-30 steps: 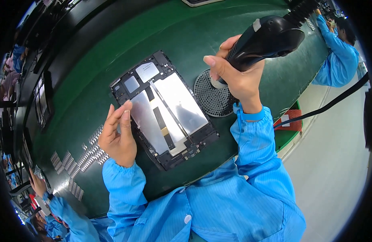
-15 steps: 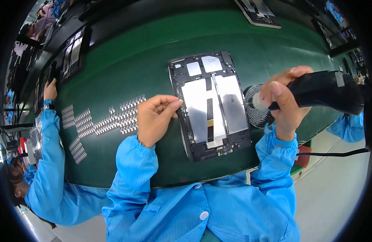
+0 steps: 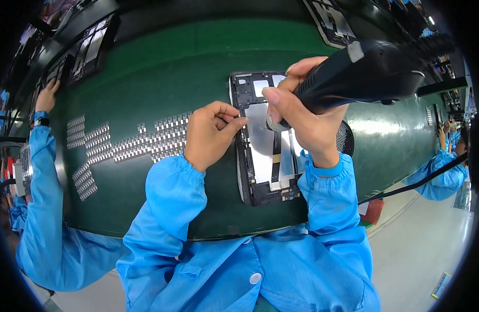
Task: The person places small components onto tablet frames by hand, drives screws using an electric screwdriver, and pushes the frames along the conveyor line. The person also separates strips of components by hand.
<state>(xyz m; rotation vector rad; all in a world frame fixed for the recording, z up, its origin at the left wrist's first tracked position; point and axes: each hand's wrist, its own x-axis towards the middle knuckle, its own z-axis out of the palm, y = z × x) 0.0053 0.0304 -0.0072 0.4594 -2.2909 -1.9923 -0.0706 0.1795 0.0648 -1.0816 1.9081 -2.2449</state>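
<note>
An opened tablet [image 3: 256,151] with silver battery panels and a black frame lies on the green table in front of me. My right hand [image 3: 315,125] grips a black corded electric screwdriver [image 3: 367,73], its pale nose over the upper middle of the tablet. That hand and tool cover the tablet's right side. At the tablet's left edge, thumb and fingertips of my left hand [image 3: 211,132] are pinched together; whatever is between them is too small to make out. A round dish [image 3: 345,139] with a dotted surface is partly hidden behind my right wrist.
Sheets of small metallic pieces [image 3: 130,144] lie left of my left hand. More opened tablets stand at the back left [image 3: 91,47] and back right [image 3: 330,23]. A co-worker's hand [image 3: 47,96] touches a device at far left. A black cable [image 3: 416,181] runs at right.
My right hand has brought the screwdriver leftward from beside the dish to over the tablet. My left hand stays pinched at the tablet's edge, slightly higher along it.
</note>
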